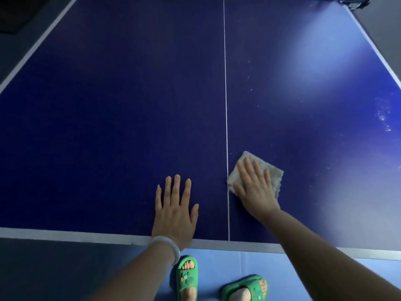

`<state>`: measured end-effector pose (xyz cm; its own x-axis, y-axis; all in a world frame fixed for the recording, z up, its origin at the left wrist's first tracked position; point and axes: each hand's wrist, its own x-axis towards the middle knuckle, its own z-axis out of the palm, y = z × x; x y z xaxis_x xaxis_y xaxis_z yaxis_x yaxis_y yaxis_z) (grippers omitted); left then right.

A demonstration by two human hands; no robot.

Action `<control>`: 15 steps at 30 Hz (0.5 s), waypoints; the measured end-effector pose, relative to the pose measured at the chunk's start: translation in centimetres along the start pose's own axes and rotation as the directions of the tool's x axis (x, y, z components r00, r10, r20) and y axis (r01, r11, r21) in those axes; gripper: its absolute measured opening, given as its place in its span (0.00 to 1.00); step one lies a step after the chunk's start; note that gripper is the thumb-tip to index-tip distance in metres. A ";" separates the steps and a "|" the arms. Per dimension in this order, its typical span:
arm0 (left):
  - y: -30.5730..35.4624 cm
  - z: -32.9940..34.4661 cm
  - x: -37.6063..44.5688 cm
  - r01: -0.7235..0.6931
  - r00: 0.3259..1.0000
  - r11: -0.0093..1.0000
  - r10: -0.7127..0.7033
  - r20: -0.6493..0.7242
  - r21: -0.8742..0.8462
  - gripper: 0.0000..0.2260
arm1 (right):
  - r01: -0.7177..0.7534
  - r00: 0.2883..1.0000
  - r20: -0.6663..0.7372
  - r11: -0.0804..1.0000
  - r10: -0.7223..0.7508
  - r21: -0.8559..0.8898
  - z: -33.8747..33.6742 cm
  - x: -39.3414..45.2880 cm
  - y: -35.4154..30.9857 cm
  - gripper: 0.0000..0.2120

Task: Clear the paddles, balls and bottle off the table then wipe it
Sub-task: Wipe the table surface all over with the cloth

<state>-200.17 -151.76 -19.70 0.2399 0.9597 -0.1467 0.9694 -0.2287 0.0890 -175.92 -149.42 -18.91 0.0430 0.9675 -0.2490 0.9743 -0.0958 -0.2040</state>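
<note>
The right hand [255, 187] is lying flat on a pale folded cloth [272, 172], its fingers straight and slightly spread, pressing the cloth against the dark blue table [108, 105]. The cloth is sitting near the table's near edge, just right of the white centre line [225, 94], with its left corner touching that line. It is roughly square and turned like a diamond, one corner pointing to the far left and another to the right; no long axis is clear. The fingers are pointing away toward the far left.

The left hand [175, 211] is resting palm down on the bare table left of the centre line, fingers straight and fanned, pointing toward the far side and holding nothing. A pale bangle [167, 246] is circling its wrist at the white edge stripe [65, 235].

Pale specks [384, 118] are dotting the table's right side. Below the near edge, two feet in green slippers [187, 276] are standing on a light blue floor [217, 263].
</note>
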 end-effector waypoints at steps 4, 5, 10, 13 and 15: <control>0.1 -0.2 0.1 0.002 1.000 1.000 -0.002 0.002 -0.018 0.29 | -0.235 0.968 -0.078 0.971 0.238 0.044 1.3 -1.1 -2.0 0.29; 0.1 -0.2 0.1 0.003 1.000 1.000 -0.003 -0.003 -0.023 0.29 | -0.216 0.970 -0.111 0.976 0.218 0.030 2.0 -2.3 -3.5 0.29; 0.0 -0.1 0.1 -0.006 1.000 1.000 0.006 -0.002 -0.018 0.29 | 0.062 0.996 -0.061 0.997 -0.065 -0.036 2.0 0.5 -5.0 0.29; 0.1 -0.1 0.1 -0.006 1.000 1.000 0.006 0.003 -0.011 0.29 | 0.074 0.996 -0.034 0.995 -0.077 -0.067 -0.4 6.8 -1.9 0.29; 0.1 0.0 0.0 -0.008 1.000 1.000 0.008 -0.005 -0.008 0.29 | -0.098 0.995 0.010 0.994 0.098 -0.056 -2.2 9.4 1.3 0.29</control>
<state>-200.09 -151.73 -19.70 0.2478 0.9584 -0.1415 0.9669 -0.2356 0.0977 -173.80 -139.97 -19.46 0.1364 0.9511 -0.2772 0.9763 -0.1765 -0.1251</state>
